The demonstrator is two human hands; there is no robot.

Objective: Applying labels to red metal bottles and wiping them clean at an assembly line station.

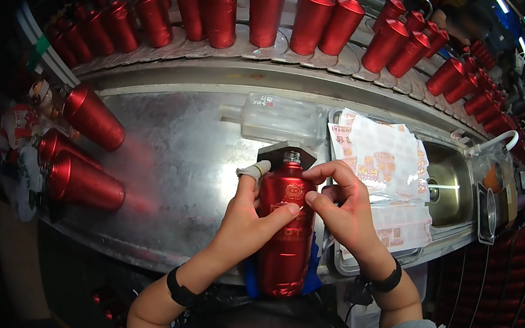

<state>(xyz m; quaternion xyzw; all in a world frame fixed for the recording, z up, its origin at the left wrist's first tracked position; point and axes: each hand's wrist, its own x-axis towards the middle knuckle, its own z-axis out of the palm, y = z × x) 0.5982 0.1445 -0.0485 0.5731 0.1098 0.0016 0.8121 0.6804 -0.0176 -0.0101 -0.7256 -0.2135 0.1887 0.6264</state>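
A glossy red bottle [284,265] with an uncapped threaded neck leans toward me at the front edge of the metal bench, its neck pointing away. My left hand [240,222] grips its left side, thumb laid across the front beside a gold emblem. A pale wrapping covers one fingertip [253,168] of that hand. From the right, my right hand [350,208] presses thumb and bent forefinger on the bottle's shoulder next to the emblem. A dark angular block [275,151] sits behind the neck, and blue cloth [312,278] shows under the base. The fingers behind the bottle are hidden.
Printed decal sheets [379,154] lie on a tray at right, before a steel sink [452,187]. A clear rectangular bottle [284,120] lies behind. Several red bottles [265,14] stand on a slatted conveyor [267,54]; three others [86,181] lie at left.
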